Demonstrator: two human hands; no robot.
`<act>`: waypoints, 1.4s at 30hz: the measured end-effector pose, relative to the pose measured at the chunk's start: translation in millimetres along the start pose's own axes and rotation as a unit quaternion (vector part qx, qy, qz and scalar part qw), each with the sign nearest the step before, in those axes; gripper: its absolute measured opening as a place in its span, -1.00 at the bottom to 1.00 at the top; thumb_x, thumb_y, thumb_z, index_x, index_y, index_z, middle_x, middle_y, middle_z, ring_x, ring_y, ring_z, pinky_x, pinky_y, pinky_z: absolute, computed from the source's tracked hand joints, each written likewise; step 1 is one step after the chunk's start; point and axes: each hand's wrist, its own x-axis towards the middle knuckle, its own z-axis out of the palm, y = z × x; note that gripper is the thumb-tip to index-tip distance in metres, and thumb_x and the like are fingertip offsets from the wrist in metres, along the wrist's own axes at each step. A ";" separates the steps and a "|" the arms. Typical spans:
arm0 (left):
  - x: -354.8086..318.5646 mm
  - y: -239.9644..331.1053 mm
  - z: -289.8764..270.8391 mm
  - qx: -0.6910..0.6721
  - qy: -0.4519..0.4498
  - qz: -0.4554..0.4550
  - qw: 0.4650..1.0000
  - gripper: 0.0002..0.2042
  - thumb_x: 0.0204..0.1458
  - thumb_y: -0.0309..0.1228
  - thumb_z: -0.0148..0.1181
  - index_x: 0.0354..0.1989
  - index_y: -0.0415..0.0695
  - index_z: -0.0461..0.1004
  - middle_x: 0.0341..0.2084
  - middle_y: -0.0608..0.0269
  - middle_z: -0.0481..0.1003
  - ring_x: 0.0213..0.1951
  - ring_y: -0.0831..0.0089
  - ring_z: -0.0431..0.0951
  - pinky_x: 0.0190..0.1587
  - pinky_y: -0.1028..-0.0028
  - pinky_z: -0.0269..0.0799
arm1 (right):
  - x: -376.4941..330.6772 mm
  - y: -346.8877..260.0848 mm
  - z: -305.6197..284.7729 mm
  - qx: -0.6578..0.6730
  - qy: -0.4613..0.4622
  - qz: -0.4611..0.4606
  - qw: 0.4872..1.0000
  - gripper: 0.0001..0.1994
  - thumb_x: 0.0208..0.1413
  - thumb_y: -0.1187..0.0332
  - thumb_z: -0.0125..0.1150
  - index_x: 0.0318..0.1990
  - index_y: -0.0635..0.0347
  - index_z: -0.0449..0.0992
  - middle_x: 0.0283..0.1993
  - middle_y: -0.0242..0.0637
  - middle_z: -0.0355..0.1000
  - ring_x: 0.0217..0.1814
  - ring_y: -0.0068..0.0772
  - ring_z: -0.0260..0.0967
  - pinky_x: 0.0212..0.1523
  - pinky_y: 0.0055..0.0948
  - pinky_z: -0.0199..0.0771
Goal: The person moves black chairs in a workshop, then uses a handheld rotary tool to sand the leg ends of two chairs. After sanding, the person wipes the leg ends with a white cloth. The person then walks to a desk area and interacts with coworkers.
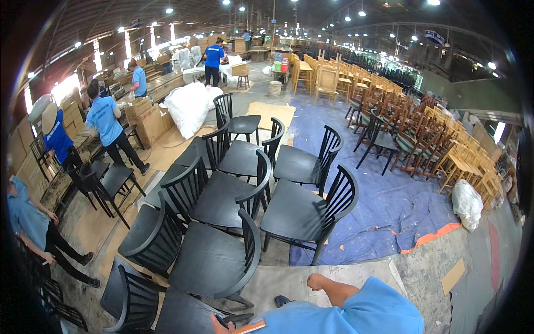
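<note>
Spreading across the right of the scene, the blue sheeting (378,217) lies wrinkled, and we judge that its folds and its orange edge (439,234) could catch a chair leg or trip us. Left of it, the black chairs (222,200) stand packed tight; should we drag one out without lifting, we could scrape its neighbour's dark finish, because so little room parts them. The nearest chair (186,314) is at the near left, just beside us and partly cut off, so a turn of our body might knock it. Our dark shoe (282,301) is near those chairs' splayed legs, and a careless step left could end in a stumble. Our right hand (315,281) is held out in the near middle, fingers curled in with nothing showing in the fist, so it steadies no chair. Our left hand (218,327) is close to the nearest chair, mostly cut off at the near edge; we cannot tell whether it grips anything. Beside it shows an orange-and-white strip (250,327); if hard-edged, it could scratch a black surface.
</note>
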 end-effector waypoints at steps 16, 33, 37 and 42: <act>-115.0 68.0 61.0 0.024 0.270 -0.065 0.960 -0.43 0.11 -0.31 0.19 0.29 -0.26 0.27 0.15 -0.25 0.37 0.19 -0.06 0.37 0.21 0.19 0.30 | 73.3 33.8 -18.4 -0.402 -0.055 -0.369 0.836 -0.77 -0.13 0.25 0.35 -0.42 0.26 0.63 -0.29 -0.12 0.58 -0.20 -0.06 0.55 -0.15 -0.15 0.58; -390.2 101.8 265.2 -0.032 0.439 -0.282 0.853 -0.56 0.10 -0.40 0.16 0.17 -0.27 0.35 -0.04 -0.08 0.57 -0.02 0.11 0.61 0.04 0.28 0.51 | 22.6 -22.0 64.6 -0.517 -0.201 -0.651 0.519 -0.91 -0.17 0.39 0.33 -0.47 0.18 0.61 -0.38 -0.10 0.55 -0.33 -0.05 0.53 -0.34 -0.11 0.52; -466.7 105.8 314.7 -0.088 0.509 -0.327 0.791 -0.57 0.13 -0.34 0.14 0.17 -0.21 0.38 -0.04 0.02 0.58 -0.01 0.16 0.59 0.06 0.28 0.47 | -12.7 -18.2 99.9 -0.651 -0.188 -0.677 0.287 -0.94 -0.20 0.42 0.33 -0.50 0.14 0.58 -0.38 -0.11 0.54 -0.35 -0.06 0.51 -0.38 -0.13 0.50; -604.0 108.7 428.0 -0.136 0.620 -0.394 0.664 -0.59 0.16 -0.29 0.09 0.17 -0.16 0.40 -0.04 0.04 0.58 -0.01 0.15 0.59 0.06 0.27 0.47 | -116.2 -8.1 193.8 -0.669 -0.218 -0.680 0.206 -0.98 -0.09 0.45 0.28 -0.47 0.15 0.56 -0.41 -0.16 0.54 -0.42 -0.14 0.51 -0.48 -0.16 0.46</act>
